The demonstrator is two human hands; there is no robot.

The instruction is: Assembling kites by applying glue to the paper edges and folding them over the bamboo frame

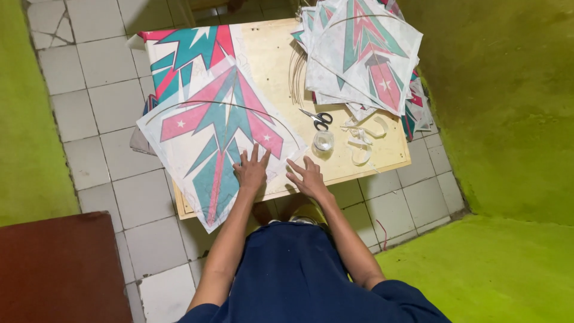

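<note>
A white paper kite (221, 128) with pink and teal arrow shapes lies flat on a low wooden board (272, 60), a thin bowed stick across its upper half. My left hand (251, 169) presses flat on the kite's lower right edge, fingers spread. My right hand (307, 177) rests open on the board just beside that edge, touching the wood, holding nothing.
A stack of similar kites (365, 54) fills the board's far right corner. Scissors (318, 118), a clear tape roll (323, 141) and curled tape strips (362, 140) lie between. More printed sheets (179, 51) sit under the kite at the left. Green walls flank the tiled floor; a brown surface (57, 269) is at the lower left.
</note>
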